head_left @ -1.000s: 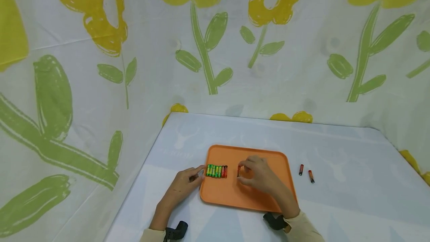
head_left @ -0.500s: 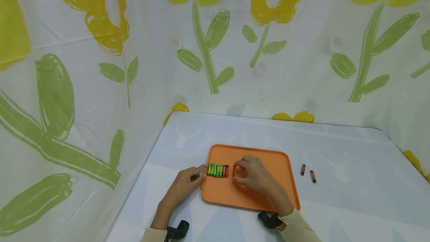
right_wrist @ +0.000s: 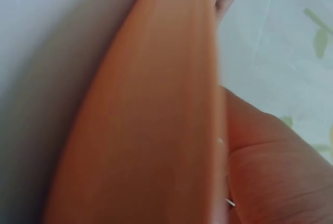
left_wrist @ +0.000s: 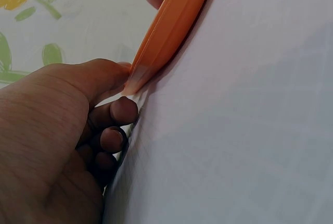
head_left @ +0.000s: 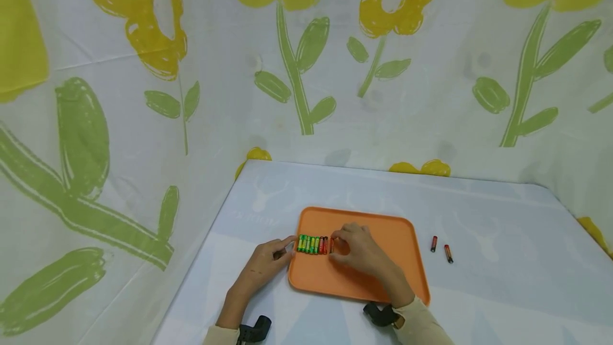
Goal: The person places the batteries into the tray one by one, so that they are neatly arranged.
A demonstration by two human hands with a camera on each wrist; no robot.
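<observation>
An orange tray (head_left: 330,281) lies on the table, with a row of small AAA-looking batteries near its left side. Several green batteries (head_left: 307,244) lie side by side, followed by two red batteries (head_left: 323,245). My right hand (head_left: 358,249) pinches another red battery (head_left: 332,245) upright-on between thumb and index finger, just right of the row. My left hand (head_left: 267,262) touches the tray's left rim with its fingertips beside the green end. In the left wrist view the other fingers (left_wrist: 112,139) curl loosely below the rim. The tray wall hides the batteries in both wrist views.
Two more red batteries, a nearer one (head_left: 448,253) and a farther one (head_left: 433,244), lie on the pale table (head_left: 503,281) right of the tray. A flower-printed cloth (head_left: 215,95) hangs behind and at the left. Dark wrist-camera mounts (head_left: 380,314) sit on both wrists.
My right hand has moved left across the tray with the red battery, up close to the row. My left hand stays at the rim. The view has shifted slightly.
</observation>
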